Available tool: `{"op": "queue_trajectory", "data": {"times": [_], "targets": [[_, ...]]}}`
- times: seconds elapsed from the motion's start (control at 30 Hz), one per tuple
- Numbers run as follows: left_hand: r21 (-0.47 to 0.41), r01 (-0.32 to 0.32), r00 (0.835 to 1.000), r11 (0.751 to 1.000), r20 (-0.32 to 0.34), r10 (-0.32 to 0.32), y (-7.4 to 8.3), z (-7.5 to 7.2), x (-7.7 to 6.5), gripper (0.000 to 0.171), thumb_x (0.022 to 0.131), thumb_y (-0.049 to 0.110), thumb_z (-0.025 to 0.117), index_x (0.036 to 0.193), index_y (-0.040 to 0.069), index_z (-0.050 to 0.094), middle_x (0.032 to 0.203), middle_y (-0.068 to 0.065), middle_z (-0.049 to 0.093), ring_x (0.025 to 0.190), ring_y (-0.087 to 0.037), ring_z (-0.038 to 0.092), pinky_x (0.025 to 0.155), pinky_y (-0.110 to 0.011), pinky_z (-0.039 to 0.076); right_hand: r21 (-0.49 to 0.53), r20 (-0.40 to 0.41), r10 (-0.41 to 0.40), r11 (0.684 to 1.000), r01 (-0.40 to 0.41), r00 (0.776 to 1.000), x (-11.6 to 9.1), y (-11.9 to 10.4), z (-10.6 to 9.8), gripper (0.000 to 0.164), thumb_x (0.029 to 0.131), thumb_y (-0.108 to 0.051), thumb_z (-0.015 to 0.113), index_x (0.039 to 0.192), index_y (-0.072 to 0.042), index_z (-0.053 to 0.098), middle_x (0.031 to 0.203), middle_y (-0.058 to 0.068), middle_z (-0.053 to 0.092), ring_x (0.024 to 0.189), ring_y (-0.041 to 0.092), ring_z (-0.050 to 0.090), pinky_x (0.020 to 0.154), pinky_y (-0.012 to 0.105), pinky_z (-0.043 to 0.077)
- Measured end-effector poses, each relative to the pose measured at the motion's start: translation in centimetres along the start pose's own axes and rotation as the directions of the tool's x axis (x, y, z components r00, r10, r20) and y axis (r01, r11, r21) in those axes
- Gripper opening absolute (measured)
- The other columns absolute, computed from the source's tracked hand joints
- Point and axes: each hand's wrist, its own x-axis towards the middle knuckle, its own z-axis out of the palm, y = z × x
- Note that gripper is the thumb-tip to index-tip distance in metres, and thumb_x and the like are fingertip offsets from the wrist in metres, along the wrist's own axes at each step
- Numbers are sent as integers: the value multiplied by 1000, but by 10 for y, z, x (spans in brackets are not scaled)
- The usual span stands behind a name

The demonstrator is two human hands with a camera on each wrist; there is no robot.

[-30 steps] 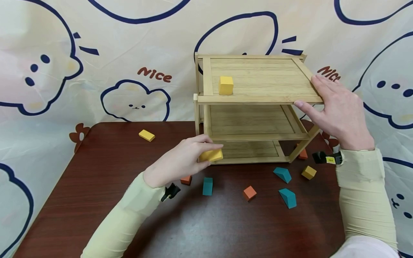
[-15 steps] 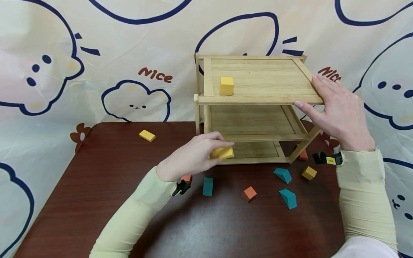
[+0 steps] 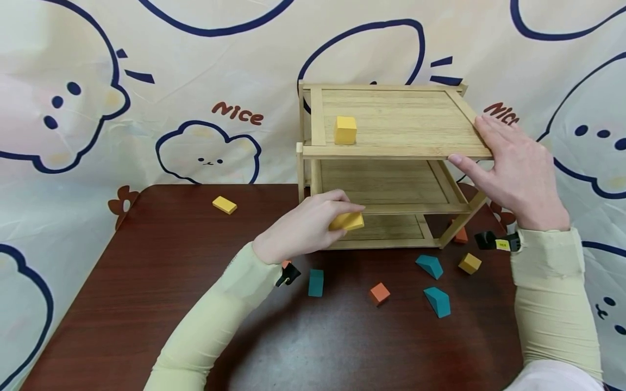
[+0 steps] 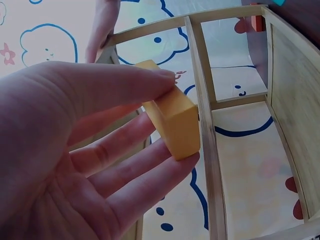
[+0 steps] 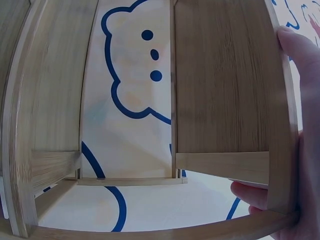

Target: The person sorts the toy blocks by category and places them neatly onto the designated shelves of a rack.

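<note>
A three-tier wooden shelf rack [image 3: 406, 119] stands at the back of the table, with a yellow cube [image 3: 345, 130] on the left of its top board. My left hand [image 3: 305, 231] pinches a yellow block [image 3: 348, 221] between thumb and fingers, in front of the rack's lower levels in the head view. Seen from the left wrist, the held block [image 4: 177, 122] is a thick wedge-like piece, its one end hidden by the thumb. My right hand [image 3: 518, 171] grips the right end of the top board; its fingertips [image 5: 250, 194] curl round the frame in the right wrist view.
On the dark table [image 3: 146, 282] lie a flat yellow block [image 3: 224, 205], a teal block [image 3: 315, 283], an orange cube [image 3: 379, 294], two teal wedges [image 3: 437, 302], and a yellow cube [image 3: 470, 263]. An orange block [image 3: 461, 234] sits by the rack's right leg. A patterned cloth hangs behind.
My left hand has moved right and slightly up with the yellow block, along the front of the rack. The right hand keeps its hold on the rack.
</note>
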Motion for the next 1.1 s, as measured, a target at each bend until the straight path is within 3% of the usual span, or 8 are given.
{"op": "queue_trajectory", "data": {"times": [0.2, 0.5, 0.67, 0.93, 1.1], "targets": [[8, 29, 999, 1000, 16, -29, 0, 1, 8, 42, 92, 7, 73, 133, 10, 68, 111, 1, 63, 85, -8, 57, 74, -18, 48, 2, -6, 0, 1000, 0, 1000, 0, 0, 0, 92, 95, -70, 48, 162, -11, 25, 166, 11, 21, 148, 41, 24, 109, 68, 27], [32, 80, 995, 996, 64, -82, -2, 0, 22, 44, 95, 9, 72, 138, 12, 64, 123, 1, 63, 103, -9, 59, 87, -20, 48, -2, -4, 4, 1000, -4, 1000, 1, 0, 0, 92, 95, -70, 48, 162, -11, 26, 166, 11, 21, 148, 41, 25, 109, 68, 28], [72, 91, 993, 993, 71, -96, -2, -2, 29, 43, 95, 5, 69, 137, 12, 65, 125, -1, 63, 111, -13, 60, 94, -25, 49, -2, -16, 2, 1000, -2, 1000, 2, -1, 0, 91, 95, -70, 47, 162, -13, 26, 165, 10, 23, 147, 41, 27, 107, 68, 29], [196, 93, 991, 976, 79, -111, -4, -3, 42, 46, 90, -8, 59, 132, 6, 68, 124, -7, 64, 107, -17, 64, 89, -28, 52, 3, -20, 1, 1000, -1, 1000, 2, -1, 0, 90, 95, -70, 47, 162, -13, 27, 165, 10, 23, 147, 41, 28, 107, 68, 29], [229, 110, 987, 967, 86, -132, -9, -1, 47, 47, 90, -11, 56, 133, 4, 67, 129, -10, 64, 115, -20, 63, 94, -29, 51, 4, -26, 1, 1000, -1, 1000, 2, -1, 0, 90, 95, -70, 47, 162, -14, 27, 165, 10, 23, 147, 41, 28, 106, 68, 30]]}}
